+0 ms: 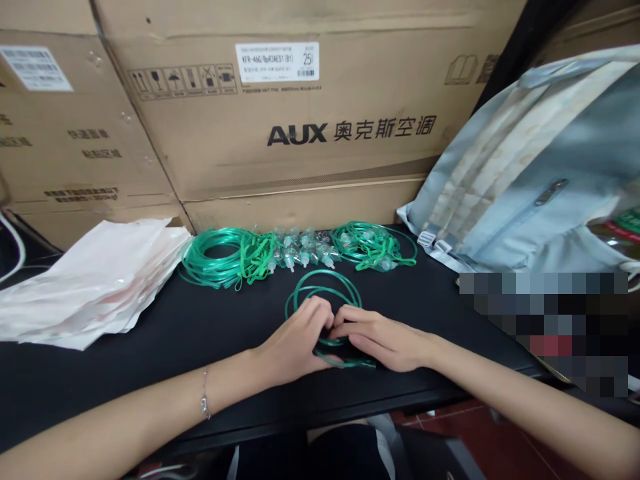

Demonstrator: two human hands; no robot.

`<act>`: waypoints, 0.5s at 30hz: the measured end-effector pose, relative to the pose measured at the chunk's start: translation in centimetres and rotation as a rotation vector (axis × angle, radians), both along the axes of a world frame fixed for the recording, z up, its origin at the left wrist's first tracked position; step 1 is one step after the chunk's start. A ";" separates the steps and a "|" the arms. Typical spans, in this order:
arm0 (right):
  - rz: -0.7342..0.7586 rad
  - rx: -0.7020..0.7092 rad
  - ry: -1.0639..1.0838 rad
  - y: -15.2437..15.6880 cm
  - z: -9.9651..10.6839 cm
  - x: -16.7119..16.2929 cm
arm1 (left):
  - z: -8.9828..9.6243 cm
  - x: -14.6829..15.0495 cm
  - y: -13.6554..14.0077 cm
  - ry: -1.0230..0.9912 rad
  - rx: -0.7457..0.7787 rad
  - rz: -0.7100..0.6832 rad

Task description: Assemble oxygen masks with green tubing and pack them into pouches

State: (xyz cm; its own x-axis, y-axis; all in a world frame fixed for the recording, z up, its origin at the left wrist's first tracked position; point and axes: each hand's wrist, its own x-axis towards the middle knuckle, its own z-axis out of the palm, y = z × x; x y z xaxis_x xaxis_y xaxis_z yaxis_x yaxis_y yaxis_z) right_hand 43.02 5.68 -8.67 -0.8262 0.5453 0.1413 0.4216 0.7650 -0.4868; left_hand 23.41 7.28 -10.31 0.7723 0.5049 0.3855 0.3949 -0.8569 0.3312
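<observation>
A coiled green tube [325, 289] is gripped by the left hand [304, 333], its loops spread beyond the knuckles; by the right hand [384, 337] it is met, fingertips partly hidden, grip impossible to tell.

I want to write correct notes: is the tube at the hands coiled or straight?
Coiled: the green tube curves in loops beyond the left hand and right hand.

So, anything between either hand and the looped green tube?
Nothing visible. The left hand holds the green tube, and the right hand seems to touch it. The bundled tubes lie farther back, clear of both hands. The fingers hide part of the loops.
</observation>
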 end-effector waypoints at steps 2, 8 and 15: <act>0.045 0.028 -0.057 -0.6 0.5 0.1 | -0.4 -0.1 0.4 0.068 -0.001 0.117; -0.050 0.383 -0.368 -1.8 -0.4 -0.5 | 0.0 -0.7 0.5 0.303 0.227 0.001; 0.102 0.398 -0.415 -1.7 1.0 -0.6 | 2.5 -3.9 0.2 0.485 0.321 -0.280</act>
State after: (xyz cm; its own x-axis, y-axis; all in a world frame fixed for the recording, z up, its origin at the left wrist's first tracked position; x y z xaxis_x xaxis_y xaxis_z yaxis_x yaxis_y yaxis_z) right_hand 42.41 3.96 -7.69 -0.9019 0.4309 -0.0281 0.4299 0.9021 0.0370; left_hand 19.47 7.45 -7.79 0.9825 0.1770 0.0578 0.1828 -0.9760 -0.1184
